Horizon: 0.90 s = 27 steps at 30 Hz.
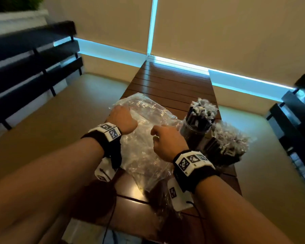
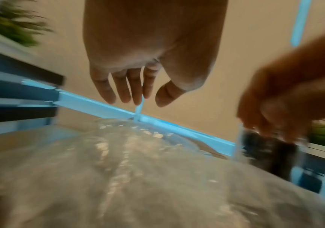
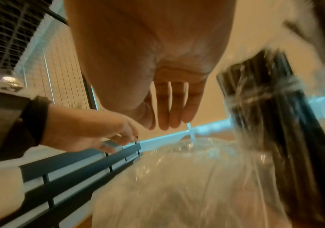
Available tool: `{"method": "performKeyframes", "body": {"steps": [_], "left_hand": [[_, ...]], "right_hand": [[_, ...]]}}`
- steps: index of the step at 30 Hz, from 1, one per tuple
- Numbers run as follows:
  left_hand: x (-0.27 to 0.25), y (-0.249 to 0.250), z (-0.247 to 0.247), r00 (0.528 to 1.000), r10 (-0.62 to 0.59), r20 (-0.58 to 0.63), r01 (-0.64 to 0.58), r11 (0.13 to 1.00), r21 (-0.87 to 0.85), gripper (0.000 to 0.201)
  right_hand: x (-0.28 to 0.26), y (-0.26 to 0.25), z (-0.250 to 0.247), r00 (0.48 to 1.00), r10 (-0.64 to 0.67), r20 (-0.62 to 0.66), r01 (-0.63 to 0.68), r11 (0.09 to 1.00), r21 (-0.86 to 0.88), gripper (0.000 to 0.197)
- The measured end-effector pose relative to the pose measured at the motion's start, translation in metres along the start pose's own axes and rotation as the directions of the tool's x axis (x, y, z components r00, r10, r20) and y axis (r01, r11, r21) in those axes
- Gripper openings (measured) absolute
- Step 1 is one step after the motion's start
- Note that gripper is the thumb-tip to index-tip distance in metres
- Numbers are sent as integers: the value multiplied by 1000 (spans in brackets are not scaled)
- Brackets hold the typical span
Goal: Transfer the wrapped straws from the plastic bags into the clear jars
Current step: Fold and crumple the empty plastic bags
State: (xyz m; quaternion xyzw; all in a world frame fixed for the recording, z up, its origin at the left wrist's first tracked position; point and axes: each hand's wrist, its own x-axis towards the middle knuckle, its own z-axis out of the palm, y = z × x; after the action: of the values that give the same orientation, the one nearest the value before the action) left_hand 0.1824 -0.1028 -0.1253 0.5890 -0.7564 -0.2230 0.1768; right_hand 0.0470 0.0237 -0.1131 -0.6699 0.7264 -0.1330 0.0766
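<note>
A crumpled clear plastic bag lies in the middle of the brown slatted table; it looks flat, and I see no straws in it. My left hand hovers over its far left part, fingers hanging relaxed and holding nothing. My right hand is over the bag's right side, beside the jars, its fingers straight and together, empty. Two clear jars stand at the right, packed with black wrapped straws. The near jar is blurred in the right wrist view.
More crinkled plastic with something dark in it lies at the table's near edge. A dark slatted bench runs along the left and dark furniture stands at the right. Bare table shows beyond the bag.
</note>
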Motion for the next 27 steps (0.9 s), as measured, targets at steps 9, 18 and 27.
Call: {"method": "performKeyframes", "body": {"steps": [9,18,27], "left_hand": [[28,-77,21,928,-335,166,334,942,34,66],[20,-15,-47,983,-114,142,144,964,-221,38],[-40,67,-139,941,290,-176,-253,946,204,43]], "right_hand": [[9,16,82,883,177,434,-197,980,0,43],[16,-4,22,980,107,-167,-79,983,164,23],[2,-57,-90,695,-100,-712,144,990,1,73]]}}
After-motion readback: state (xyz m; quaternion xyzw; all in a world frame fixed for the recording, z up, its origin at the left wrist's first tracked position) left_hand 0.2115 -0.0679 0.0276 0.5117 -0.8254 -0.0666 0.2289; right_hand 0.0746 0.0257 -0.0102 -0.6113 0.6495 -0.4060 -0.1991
